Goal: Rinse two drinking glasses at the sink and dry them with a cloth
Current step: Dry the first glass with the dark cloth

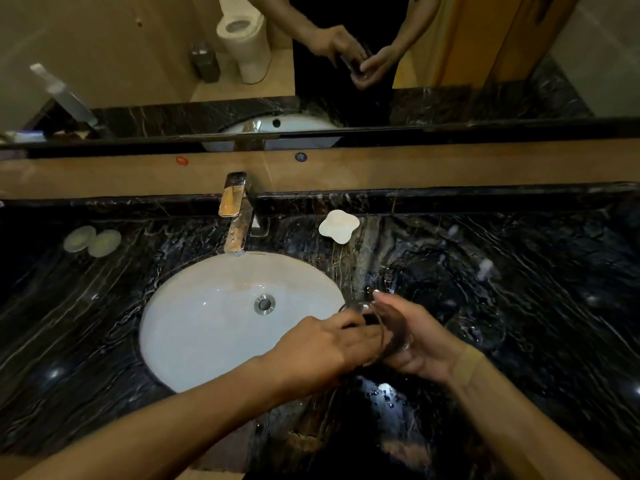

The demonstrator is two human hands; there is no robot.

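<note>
1. Just right of the frame's centre, over the right rim of the sink (180,341), both hands meet on 1 clear drinking glass (388,336). It is off the table (519,271) and tilted on its side, its mouth turned toward the left.

2. The right hand (420,344) cups the glass from below and behind, palm up, fingers curled around the wall. The left hand (322,348) comes across from the left with its fingers at the rim; whether they reach inside the mouth I cannot tell. So both hands are closed on the same glass, close together.

3. No water shows at the tap (237,216) in the upper middle, and no cloth is visible. A 2nd glass may stand just above the hands in the frame, where faint clear edges show against the dark stone, but it is too hard to read to be sure.

4. Handling, as a judgement: the glass is light and stiff but brittle, and probably wet, since drops glint on the table below the hands. Wet glass slips easily, and the stone table and hard basin would both chip it on a knock.

5. The safest hold is likely around the lower wall and base with the whole palm, as the right hand has it. The rim is the thinnest part, so it suits light turning rather than bearing weight.

6. A white soap dish (338,226) sits upper centre-right, well apart from the hands.
</note>
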